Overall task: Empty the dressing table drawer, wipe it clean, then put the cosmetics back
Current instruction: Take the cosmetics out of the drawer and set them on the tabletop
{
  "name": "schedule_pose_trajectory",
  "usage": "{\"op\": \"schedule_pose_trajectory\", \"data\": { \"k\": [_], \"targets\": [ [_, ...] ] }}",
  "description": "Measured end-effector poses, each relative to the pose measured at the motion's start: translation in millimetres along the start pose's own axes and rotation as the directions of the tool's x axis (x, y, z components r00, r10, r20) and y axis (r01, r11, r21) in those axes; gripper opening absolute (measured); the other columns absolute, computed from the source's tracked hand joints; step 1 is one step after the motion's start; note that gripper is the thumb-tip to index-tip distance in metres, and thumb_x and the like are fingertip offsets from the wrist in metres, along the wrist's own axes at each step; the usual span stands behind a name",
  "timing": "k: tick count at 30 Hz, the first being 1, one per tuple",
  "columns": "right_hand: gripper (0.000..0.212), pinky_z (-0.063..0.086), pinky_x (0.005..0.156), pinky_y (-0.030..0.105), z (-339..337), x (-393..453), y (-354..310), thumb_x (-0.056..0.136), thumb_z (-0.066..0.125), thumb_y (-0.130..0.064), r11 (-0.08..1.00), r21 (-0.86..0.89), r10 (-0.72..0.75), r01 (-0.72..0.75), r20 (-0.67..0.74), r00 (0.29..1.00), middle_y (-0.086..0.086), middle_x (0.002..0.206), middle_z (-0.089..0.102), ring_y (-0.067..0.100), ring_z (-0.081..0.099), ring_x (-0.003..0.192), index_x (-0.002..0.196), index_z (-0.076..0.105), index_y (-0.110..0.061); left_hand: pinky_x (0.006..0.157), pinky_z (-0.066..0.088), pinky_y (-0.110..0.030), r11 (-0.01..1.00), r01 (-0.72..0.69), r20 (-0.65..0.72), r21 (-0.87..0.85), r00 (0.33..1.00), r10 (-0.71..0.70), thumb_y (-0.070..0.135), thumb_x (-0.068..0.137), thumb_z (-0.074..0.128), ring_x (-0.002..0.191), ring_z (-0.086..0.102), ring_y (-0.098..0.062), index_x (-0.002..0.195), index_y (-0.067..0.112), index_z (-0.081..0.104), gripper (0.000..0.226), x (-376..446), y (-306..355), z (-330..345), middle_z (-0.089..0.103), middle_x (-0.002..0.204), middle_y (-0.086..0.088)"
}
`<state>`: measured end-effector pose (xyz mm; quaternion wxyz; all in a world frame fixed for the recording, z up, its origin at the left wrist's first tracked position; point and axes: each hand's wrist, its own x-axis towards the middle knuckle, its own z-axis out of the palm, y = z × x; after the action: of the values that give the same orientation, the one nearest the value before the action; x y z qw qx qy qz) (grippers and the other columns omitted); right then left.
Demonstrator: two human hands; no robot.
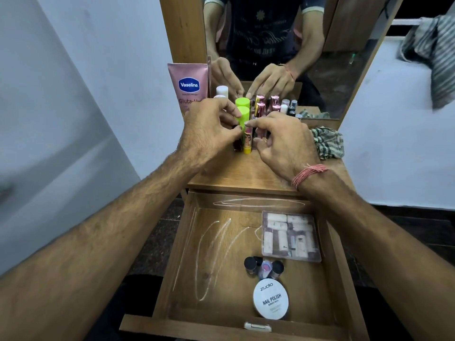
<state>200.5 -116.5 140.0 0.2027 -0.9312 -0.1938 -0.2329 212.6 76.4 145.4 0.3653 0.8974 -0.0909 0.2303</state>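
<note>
The pink tube (pixel 188 87) beyond the left hand (pixel 209 134) reads "Vaseline" and, partly covered, what looks like "Gluta-". Below the hands, in the drawer (pixel 187 254), the round white tin (pixel 270 302) says "zudio NAIL POLISH".

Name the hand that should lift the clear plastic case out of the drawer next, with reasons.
Probably the right hand. The clear case lies in the drawer's right half, under the right forearm. The left hand pinches the green-capped tube on the tabletop.
</note>
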Motion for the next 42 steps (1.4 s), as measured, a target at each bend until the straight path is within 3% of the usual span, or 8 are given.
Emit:
{"op": "schedule_pose_trajectory", "data": {
  "k": [7, 12, 19, 22, 25, 31, 39, 42],
  "targets": [
    [0.050, 0.062, 0.082, 0.041, -8, -16, 7, 0.091, 0.078, -0.028, 0.992, 0.119, 0.034, -0.033, -0.001, 0.999, -0.016, 0.102, 0.069, 0.006, 0.063, 0.081, 0.139, 0.064, -0.038, 0.084, 0.069, -0.029, 0.997, 0.003, -0.050, -0.079, 0.999, -0.007, 0.032, 0.084, 0.100, 0.091, 0.080, -0.001, 0.110, 0.019, 0.082, 0.034, -11, -4, -1, 0.082, 0.098, 0.010],
    [0.017, 0.054, 0.069, 0.017, -29, -67, 17, 0.093, 0.081, -0.019, 0.955, 0.297, -0.072, 0.004, 0.221, 0.973, -0.017, 0.091, 0.072, -0.003, 0.063, 0.070, 0.106, 0.076, -0.028, 0.083, 0.067, -0.026, 0.997, -0.053, -0.058, -0.055, 0.997, 0.050, 0.022, 0.089, 0.090, 0.086, 0.077, -0.002, 0.105, 0.023, 0.083, 0.018, -62, 9, -10, 0.080, 0.092, 0.015],
    [0.023, 0.045, 0.069, 0.014, -30, -149, 33, 0.090, 0.082, -0.023, 0.989, 0.145, -0.124, 0.024, 0.731, 0.671, -0.025, 0.095, 0.073, -0.011, 0.063, 0.073, 0.107, 0.079, -0.038, 0.098, 0.064, -0.033, 0.999, 0.022, 0.619, 0.030, 0.785, -0.036, 0.023, 0.089, 0.080, 0.098, 0.073, 0.010, 0.109, 0.038, 0.084, 0.025, -155, 14, -7, 0.081, 0.104, 0.025],
    [0.030, 0.036, 0.068, 0.005, -21, -166, 34, 0.092, 0.077, -0.020, 0.997, 0.062, -0.076, 0.044, 0.759, 0.646, -0.024, 0.099, 0.071, -0.018, 0.058, 0.076, 0.116, 0.077, -0.037, 0.075, 0.049, -0.004, 0.997, 0.016, 0.703, 0.076, 0.708, -0.065, 0.023, 0.093, 0.080, 0.070, 0.064, 0.019, 0.120, 0.037, 0.082, 0.031, -173, 19, -4, 0.079, 0.114, 0.025],
    [0.031, 0.054, 0.084, 0.026, -15, -173, 31, 0.093, 0.071, -0.022, 0.997, -0.007, -0.052, 0.081, 0.719, 0.693, -0.019, 0.106, 0.075, 0.005, 0.067, 0.098, 0.120, 0.076, -0.037, 0.061, 0.042, 0.000, 0.995, 0.006, 0.750, 0.100, 0.657, -0.080, 0.020, 0.096, 0.079, 0.065, 0.059, 0.022, 0.133, 0.031, 0.077, 0.039, -177, 21, 1, 0.076, 0.124, 0.023],
    [0.026, 0.057, 0.087, 0.038, -14, -171, 23, 0.089, 0.075, -0.024, 0.982, -0.047, -0.097, 0.180, 0.695, 0.713, -0.017, 0.101, 0.072, 0.013, 0.067, 0.104, 0.113, 0.074, -0.033, 0.107, 0.060, -0.034, 0.980, 0.127, 0.805, 0.152, 0.559, -0.197, 0.019, 0.093, 0.081, 0.111, 0.072, 0.000, 0.137, 0.029, 0.071, 0.047, -180, 15, 10, 0.077, 0.119, 0.019],
    [0.030, 0.053, 0.085, 0.034, -10, -170, 27, 0.095, 0.075, -0.030, 0.965, -0.024, -0.184, 0.261, 0.646, 0.741, -0.014, 0.114, 0.072, 0.018, 0.067, 0.113, 0.124, 0.069, -0.035, 0.117, 0.054, -0.040, 0.916, 0.393, 0.776, 0.078, 0.553, -0.303, 0.007, 0.098, 0.065, 0.117, 0.074, -0.005, 0.136, 0.034, 0.073, 0.047, -182, 8, 16, 0.083, 0.116, 0.015],
    [0.039, 0.053, 0.088, 0.036, -10, -166, 32, 0.100, 0.070, -0.036, 0.964, -0.007, -0.198, 0.265, 0.646, 0.737, -0.014, 0.122, 0.068, 0.017, 0.065, 0.120, 0.139, 0.065, -0.036, 0.115, 0.054, -0.062, 0.873, 0.486, 0.762, 0.035, 0.553, -0.338, 0.018, 0.093, 0.059, 0.125, 0.075, -0.032, 0.128, 0.038, 0.076, 0.044, -185, 1, 15, 0.084, 0.116, 0.015]
  ]
}}
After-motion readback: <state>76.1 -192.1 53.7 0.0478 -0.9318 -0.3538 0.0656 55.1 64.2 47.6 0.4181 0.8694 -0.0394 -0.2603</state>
